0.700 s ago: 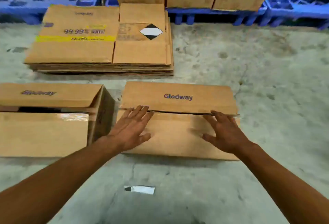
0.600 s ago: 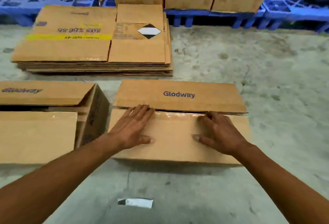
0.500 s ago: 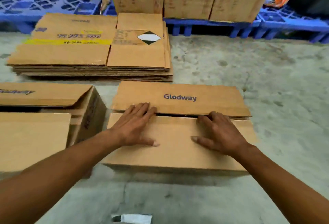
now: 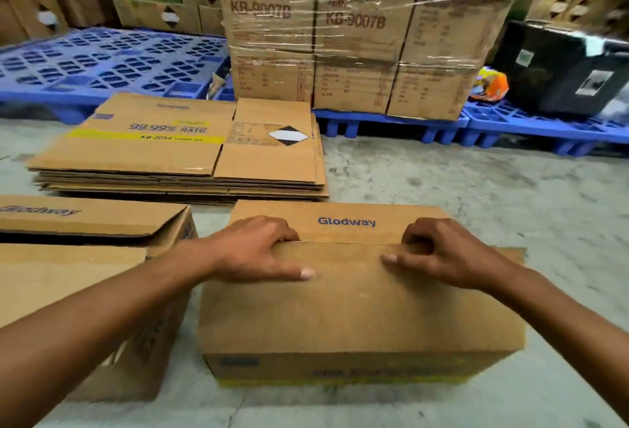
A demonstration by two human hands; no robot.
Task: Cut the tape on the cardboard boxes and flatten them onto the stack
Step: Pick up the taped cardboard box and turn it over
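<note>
Both hands, left (image 4: 258,250) and right (image 4: 439,250), curl fingers into the brown Glodway cardboard box's (image 4: 357,308) centre seam, gripping the near flap; best pull evenly towards oneself.

Both hands' fingers (image 4: 282,235) vanish into the box's (image 4: 357,312) flap seam; its front print is blurred.

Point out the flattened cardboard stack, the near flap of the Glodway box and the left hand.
flattened cardboard stack (image 4: 143,155): head view, top sheet.
near flap (image 4: 357,308): head view, middle of the flap.
left hand (image 4: 255,249): head view, back of the hand.
</note>
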